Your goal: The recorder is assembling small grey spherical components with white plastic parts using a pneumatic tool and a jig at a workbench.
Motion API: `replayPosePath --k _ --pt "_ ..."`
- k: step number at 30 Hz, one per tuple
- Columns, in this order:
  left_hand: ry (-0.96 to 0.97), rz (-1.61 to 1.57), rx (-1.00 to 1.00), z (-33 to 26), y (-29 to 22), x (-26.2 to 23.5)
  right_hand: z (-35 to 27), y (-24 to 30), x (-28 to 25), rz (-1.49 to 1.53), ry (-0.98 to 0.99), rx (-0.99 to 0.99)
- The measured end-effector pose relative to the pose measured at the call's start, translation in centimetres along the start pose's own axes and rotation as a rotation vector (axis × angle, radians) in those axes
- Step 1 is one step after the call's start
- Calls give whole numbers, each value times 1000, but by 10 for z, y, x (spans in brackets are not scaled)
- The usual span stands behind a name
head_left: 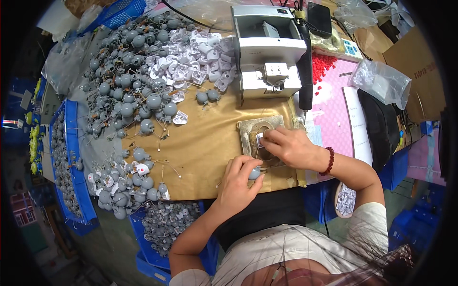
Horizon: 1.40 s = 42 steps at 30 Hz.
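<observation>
Bench assembly, small grey ball parts: both hands at a worn metal fixture plate, centre of frame.

Nearest, low centre: left hand, fingers curled round a grey ball part with a thin wire stem, held at the lower edge of the fixture plate. Just above it: right hand, fingertips pinched narrow on a small white piece with a red mark, pressed onto the plate. The step looks like mating ball and white piece on the plate; the next move would call for fine alignment of the two. Left centre: loose grey balls on brown paper. Lower left: blue crates of the same. Upper left: large heap of grey balls and white housings. Upper centre: grey bench machine. Upper right: red pellets, clear bag, cardboard box.
</observation>
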<state>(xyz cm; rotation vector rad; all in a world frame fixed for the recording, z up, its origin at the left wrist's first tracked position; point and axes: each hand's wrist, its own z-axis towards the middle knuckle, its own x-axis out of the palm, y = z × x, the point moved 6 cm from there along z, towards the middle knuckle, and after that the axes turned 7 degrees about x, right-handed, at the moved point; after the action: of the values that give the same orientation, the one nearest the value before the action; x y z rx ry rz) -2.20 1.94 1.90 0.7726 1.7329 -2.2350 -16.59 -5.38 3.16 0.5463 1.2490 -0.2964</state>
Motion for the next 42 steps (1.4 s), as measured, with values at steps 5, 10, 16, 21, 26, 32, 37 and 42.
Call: replayPosePath --k 5,10,16,21,26,32,37,42 --pt "-1 59 64 0 -3 3 -3 0 2 -42 -16 -99" --pt "-12 107 74 4 -3 1 -13 -13 9 45 -208 -57" --pt "11 95 91 3 -5 1 -7 -8 6 70 -165 -73" --pt "41 100 96 4 -4 2 0 5 4 -26 -2 -39" --pt "62 110 56 2 -1 -4 -2 9 3 -61 66 -60" --pt "77 90 51 3 -4 -7 -4 2 3 1 54 -4" --pt "83 86 57 3 -4 -7 -5 7 6 -52 145 -38" --pt "59 60 59 3 0 -8 -5 -7 4 100 35 84"
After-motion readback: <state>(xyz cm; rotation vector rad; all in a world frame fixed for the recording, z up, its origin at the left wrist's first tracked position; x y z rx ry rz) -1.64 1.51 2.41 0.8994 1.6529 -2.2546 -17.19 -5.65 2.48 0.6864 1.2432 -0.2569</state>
